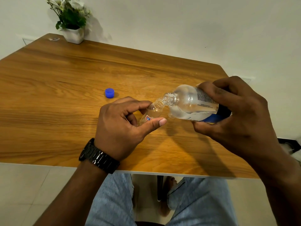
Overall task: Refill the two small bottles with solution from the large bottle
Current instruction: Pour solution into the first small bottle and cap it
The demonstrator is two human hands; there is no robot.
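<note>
Over the middle of the wooden table (65, 75), my right hand (234, 110) wraps its curled fingers and thumb round the large bottle (190, 103), a clear, rounded plastic one with a printed label and a blue band near its base. I hold it tipped almost flat, its open threaded neck pointing left, with clear liquid pooled along the lower side. My left hand (120, 126) pinches the small bottle (150, 114) between curled fingers and thumb; it is clear plastic too, with a small red and blue label, leaning so that its open mouth meets the large bottle's neck. I see only one small bottle.

Left of my left hand, apart from it, a ribbed blue cap (109, 92) lies on the tabletop. At the far left corner a white square pot (74, 35) holds a green plant with pale flowers, against the wall. A dark metal watch (99, 156) sits on my left wrist.

Broad bare wood with a glossy, streaked grain lies to the left and beyond my hands. The near edge runs just behind my wrists, and the table's right corner lies close past my right hand.
</note>
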